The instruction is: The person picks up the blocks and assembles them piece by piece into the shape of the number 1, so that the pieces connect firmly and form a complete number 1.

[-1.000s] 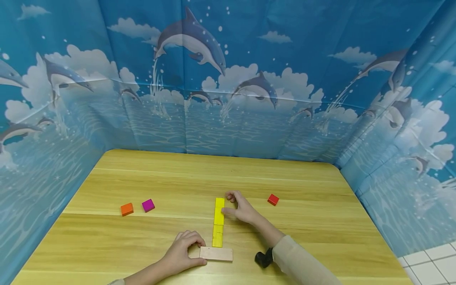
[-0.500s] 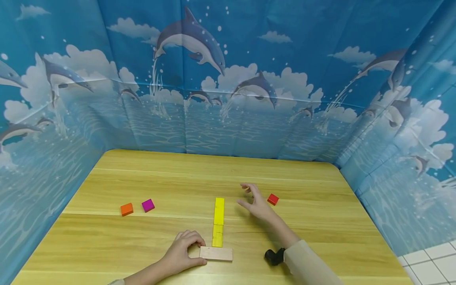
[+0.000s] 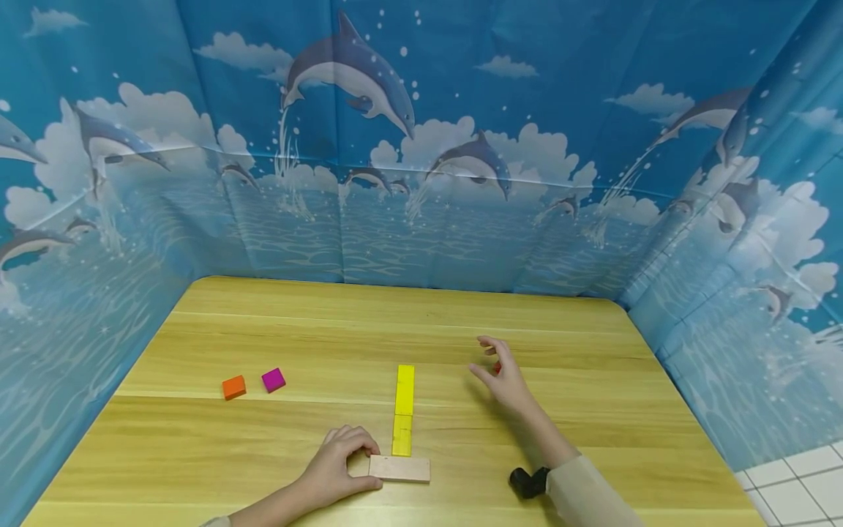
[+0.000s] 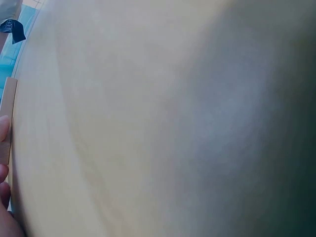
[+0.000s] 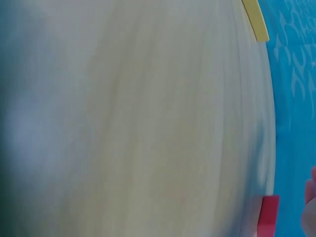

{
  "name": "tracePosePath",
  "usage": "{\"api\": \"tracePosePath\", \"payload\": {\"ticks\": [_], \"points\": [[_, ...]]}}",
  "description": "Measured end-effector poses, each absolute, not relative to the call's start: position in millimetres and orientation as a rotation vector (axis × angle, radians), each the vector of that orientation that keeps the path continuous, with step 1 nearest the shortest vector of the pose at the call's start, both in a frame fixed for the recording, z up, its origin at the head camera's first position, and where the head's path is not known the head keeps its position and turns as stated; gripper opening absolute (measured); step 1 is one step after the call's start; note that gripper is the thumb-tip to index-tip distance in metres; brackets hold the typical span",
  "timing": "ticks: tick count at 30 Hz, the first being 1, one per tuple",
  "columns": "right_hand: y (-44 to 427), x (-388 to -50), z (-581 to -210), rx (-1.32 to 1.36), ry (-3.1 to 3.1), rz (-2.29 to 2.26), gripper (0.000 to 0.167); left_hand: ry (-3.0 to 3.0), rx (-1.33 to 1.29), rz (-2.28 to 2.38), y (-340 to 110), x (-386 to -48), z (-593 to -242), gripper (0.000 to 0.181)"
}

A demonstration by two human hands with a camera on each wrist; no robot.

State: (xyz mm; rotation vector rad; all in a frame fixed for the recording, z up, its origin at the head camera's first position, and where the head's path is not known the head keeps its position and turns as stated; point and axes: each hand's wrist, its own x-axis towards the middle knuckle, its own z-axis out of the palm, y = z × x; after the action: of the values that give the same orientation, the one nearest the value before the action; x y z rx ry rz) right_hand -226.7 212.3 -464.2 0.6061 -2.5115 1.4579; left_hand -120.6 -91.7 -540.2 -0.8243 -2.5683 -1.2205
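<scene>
Head view: a straight row of yellow rectangular blocks (image 3: 404, 410), taken as the dial's centre, lay on the yellowish wood-grain desk (image 3: 560, 329). At 6 o'clock, a pale wooden rectangular bar (image 3: 402, 469) lay crosswise at the row's near end; contact could not be confirmed. The left hand (image 3: 332, 468), at about 8 o'clock, pinched the bar's 9 o'clock end between thumb and fingers. The right hand (image 3: 510, 380), between 2 and 3 o'clock, had its thumb and fingers spread and partly hid a small red rectangular block (image 3: 497, 369). Toward 9 o'clock rested a small magenta block (image 3: 273, 380) and, farther out, a small orange block (image 3: 233, 387). A blue dolphin-print curtain (image 3: 395, 241) hung beyond the desk at 12 o'clock.
</scene>
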Motion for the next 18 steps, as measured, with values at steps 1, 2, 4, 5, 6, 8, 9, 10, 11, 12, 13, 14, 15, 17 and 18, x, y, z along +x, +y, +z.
{"api": "tracePosePath", "payload": {"ticks": [1,2,4,5,6,8,9,10,11,12,13,14,15,17,18], "points": [[215.0,-227.4,-466.0,0.597,-2.493,1.467,0.049,-2.569,-0.824,-1.22,-91.7,-120.6,-540.1,0.032],[217.7,-228.3,-468.0,0.585,-2.481,1.479,0.05,-2.57,-0.823,-1.22,-91.7,-120.6,-540.0,0.032],[223.0,-230.6,-473.6,0.574,-2.459,1.486,0.05,-2.572,-0.822,-1.22,-91.8,-120.8,-539.7,0.032],[225.9,-232.6,-477.4,0.558,-2.459,1.49,0.05,-2.573,-0.822,-1.221,-91.9,-120.9,-539.5,0.032],[228.8,-234.7,-481.3,0.543,-2.459,1.498,0.051,-2.574,-0.823,-1.221,-92.1,-121.0,-539.3,0.032],[234.4,-238.9,-488.8,0.517,-2.468,1.503,0.051,-2.574,-0.824,-1.223,-92.4,-121.2,-539.0,0.032],[237.0,-240.7,-492.2,0.504,-2.47,1.508,0.052,-2.574,-0.825,-1.224,-92.5,-121.3,-538.9,0.032],[239.7,-242.8,-495.6,0.486,-2.474,1.517,0.052,-2.575,-0.826,-1.225,-92.7,-121.4,-538.8,0.032],[241.6,-243.6,-497.0,0.473,-2.476,1.523,0.052,-2.575,-0.826,-1.227,-92.9,-121.4,-538.7,0.031],[243.0,-243.9,-497.6,0.461,-2.475,1.53,0.052,-2.577,-0.827,-1.227,-93.0,-121.5,-538.6,0.031],[244.1,-243.9,-497.6,0.449,-2.479,1.527,0.053,-2.577,-0.827,-1.229,-93.2,-121.6,-538.5,0.031],[244.9,-243.4,-497.1,0.444,-2.483,1.518,0.053,-2.578,-0.827,-1.229,-93.4,-121.7,-538.5,0.031],[245.4,-242.6,-495.5,0.433,-2.481,1.528,0.053,-2.579,-0.827,-1.23,-93.7,-121.8,-538.3,0.031],[245.2,-239.1,-489.5,0.411,-2.49,1.528,0.054,-2.58,-0.829,-1.23,-94.1,-122.0,-538.1,0.031],[244.9,-237.2,-486.3,0.402,-2.494,1.53,0.054,-2.579,-0.83,-1.23,-94.3,-122.2,-538.0,0.031]]}}
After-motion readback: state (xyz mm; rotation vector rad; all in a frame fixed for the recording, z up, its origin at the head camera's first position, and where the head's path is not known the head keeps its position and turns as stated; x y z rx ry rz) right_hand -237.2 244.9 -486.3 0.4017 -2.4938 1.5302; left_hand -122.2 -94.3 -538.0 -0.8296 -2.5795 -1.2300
